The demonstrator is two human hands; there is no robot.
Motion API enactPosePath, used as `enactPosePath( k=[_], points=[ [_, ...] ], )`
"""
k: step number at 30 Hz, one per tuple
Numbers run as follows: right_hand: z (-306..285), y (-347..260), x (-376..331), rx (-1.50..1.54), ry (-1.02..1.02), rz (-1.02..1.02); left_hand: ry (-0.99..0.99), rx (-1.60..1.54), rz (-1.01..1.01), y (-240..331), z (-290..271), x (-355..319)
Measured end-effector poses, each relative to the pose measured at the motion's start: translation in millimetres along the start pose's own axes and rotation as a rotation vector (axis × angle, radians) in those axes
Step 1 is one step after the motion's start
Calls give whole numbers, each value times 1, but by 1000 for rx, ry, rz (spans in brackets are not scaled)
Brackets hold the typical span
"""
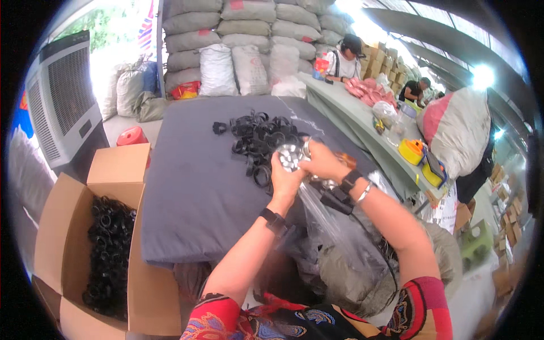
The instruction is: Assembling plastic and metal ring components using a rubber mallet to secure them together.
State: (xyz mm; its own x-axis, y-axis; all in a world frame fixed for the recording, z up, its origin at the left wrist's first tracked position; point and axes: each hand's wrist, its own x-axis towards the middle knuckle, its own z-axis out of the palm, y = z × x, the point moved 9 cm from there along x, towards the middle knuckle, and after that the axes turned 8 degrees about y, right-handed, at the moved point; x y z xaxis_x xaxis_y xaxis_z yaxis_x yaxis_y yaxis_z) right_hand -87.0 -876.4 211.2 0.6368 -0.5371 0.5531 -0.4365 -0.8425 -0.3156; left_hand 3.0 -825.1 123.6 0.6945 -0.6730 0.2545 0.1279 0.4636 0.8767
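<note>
Over the table's right half, my left hand [287, 178] and my right hand [322, 162] come together around a cluster of shiny silver round pieces [289, 157]. Both hands are closed on it, with fingers curled about its sides; the exact kind of piece is too small to tell. Just beyond lies a loose heap of black looped bands [263, 133], some right beside my left fingers. A clear plastic bag [326, 212] hangs below my right hand, near more silver bits partly hidden by my wrist.
The dark grey padded table [187, 187] fills the middle. An open carton [48, 238] of black bands stands at left, by an air cooler [65, 96]. Stacked sacks [243, 28] line the back. A long bench [345, 107] at right holds pink bundles [371, 90]; two people work beyond.
</note>
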Motion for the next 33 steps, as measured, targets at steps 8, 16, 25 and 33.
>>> enactPosePath(
  k=[8, 16, 25, 33],
  points=[
    [51, 79, -3, 62, -133, 246, -143, 512, 123, -48, 11, 37],
    [58, 124, 13, -450, -412, 309, -370, 1014, 301, -50, 35, 56],
    [78, 102, 16, -470, -261, 33, -534, 1173, 489, -40, 34, 46],
    [71, 143, 9, -127, -291, 208, -833, 815, 267, -58, 28, 48]
  ],
)
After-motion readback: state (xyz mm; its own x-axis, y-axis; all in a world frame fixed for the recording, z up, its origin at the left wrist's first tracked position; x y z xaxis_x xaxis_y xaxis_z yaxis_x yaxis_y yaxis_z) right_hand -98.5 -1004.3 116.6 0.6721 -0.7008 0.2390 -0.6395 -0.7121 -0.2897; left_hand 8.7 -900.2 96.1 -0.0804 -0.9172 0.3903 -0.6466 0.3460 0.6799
